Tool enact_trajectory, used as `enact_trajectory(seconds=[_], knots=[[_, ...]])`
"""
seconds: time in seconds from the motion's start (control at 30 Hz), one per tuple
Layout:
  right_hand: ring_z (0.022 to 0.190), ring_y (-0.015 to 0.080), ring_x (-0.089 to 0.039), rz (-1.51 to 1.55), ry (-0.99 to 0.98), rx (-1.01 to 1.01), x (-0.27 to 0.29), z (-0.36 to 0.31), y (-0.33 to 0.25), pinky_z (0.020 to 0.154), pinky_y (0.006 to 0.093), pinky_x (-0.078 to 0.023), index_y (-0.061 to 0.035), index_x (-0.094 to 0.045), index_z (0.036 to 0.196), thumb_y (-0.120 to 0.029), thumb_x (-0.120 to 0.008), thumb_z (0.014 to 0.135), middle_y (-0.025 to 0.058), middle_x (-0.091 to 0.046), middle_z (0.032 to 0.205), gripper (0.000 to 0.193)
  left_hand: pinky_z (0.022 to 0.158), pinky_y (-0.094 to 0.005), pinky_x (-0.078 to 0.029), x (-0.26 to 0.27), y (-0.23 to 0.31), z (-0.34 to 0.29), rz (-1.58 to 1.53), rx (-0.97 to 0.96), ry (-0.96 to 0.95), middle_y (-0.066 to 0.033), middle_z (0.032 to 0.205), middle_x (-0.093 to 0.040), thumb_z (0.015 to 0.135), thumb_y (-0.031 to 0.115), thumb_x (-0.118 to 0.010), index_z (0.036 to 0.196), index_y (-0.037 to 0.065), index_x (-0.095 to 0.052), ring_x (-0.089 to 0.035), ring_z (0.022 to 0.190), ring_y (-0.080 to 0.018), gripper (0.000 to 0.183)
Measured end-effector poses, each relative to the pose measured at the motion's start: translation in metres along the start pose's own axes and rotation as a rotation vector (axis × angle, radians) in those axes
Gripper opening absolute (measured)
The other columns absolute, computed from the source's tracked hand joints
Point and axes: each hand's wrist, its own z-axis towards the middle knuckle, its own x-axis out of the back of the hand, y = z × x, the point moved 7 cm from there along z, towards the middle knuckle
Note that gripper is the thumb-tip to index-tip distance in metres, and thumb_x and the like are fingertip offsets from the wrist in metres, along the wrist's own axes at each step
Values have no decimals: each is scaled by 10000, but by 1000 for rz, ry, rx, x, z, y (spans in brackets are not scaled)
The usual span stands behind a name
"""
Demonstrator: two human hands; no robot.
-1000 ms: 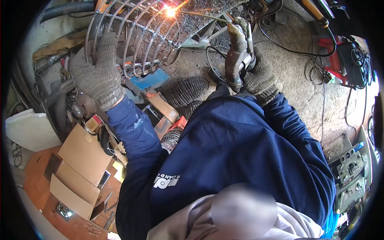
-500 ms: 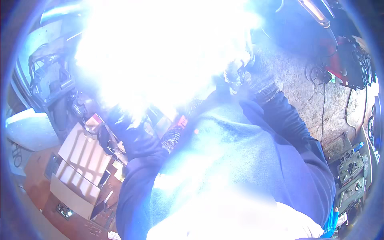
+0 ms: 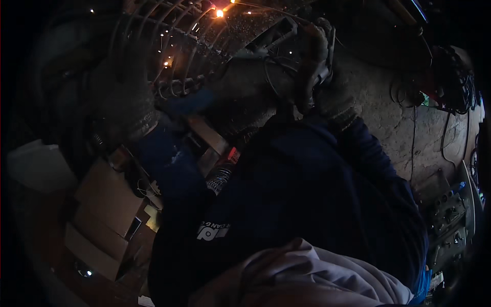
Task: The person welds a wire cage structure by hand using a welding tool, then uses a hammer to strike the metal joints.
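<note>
My right hand (image 3: 337, 94), in a grey knit glove, is closed round a welding electrode holder (image 3: 312, 61). A thin rod (image 3: 266, 8) runs leftward from the holder toward an orange glowing spot (image 3: 220, 14). That spot sits on a metal framework of curved bars (image 3: 179, 51), with sparks scattered over it. My left hand (image 3: 123, 97), also gloved, is at the framework's left side; its fingers are lost in shadow.
A cardboard box (image 3: 110, 204) stands at the lower left, with a pale panel (image 3: 41, 166) beyond it. Between my arms lies a coil of wire (image 3: 220, 176). Cables (image 3: 445, 143) cross the worn floor (image 3: 388, 117) on the right, near metal fixtures (image 3: 450, 220).
The blinding white-blue glare is gone, leaving the scene dark with small glowing spots and sparks. The framework and electrode holder now show. My left hand has shifted left.
</note>
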Motion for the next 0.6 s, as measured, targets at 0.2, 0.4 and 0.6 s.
enact_trajectory(seconds=[0.2,0.4,0.6], knots=[[1057,245,-601,130,-106,-107,-11,-1,47,895,357,-489,-43,-455,1253,-148,-730,777,132,-594,1140,560,663,-335,-484,4,12,7,-266,144,-47,-62,825,-650,800,397,-724,915,99,-716,-615,734,-210,320],[1021,258,-613,208,-153,-258,-11,1,52,901,354,-478,-31,-528,1179,-141,-758,705,131,-623,1076,538,703,-335,-500,5,19,11,-349,445,-181,-106,800,-704,776,410,-754,892,9,-722,-656,713,-214,419],[1023,268,-613,169,-100,-178,-3,-2,38,891,359,-477,-27,-533,1199,-148,-759,680,140,-622,1076,579,626,-338,-451,8,21,14,-431,359,-128,-84,719,-656,769,453,-753,847,5,-711,-599,637,-198,457]])
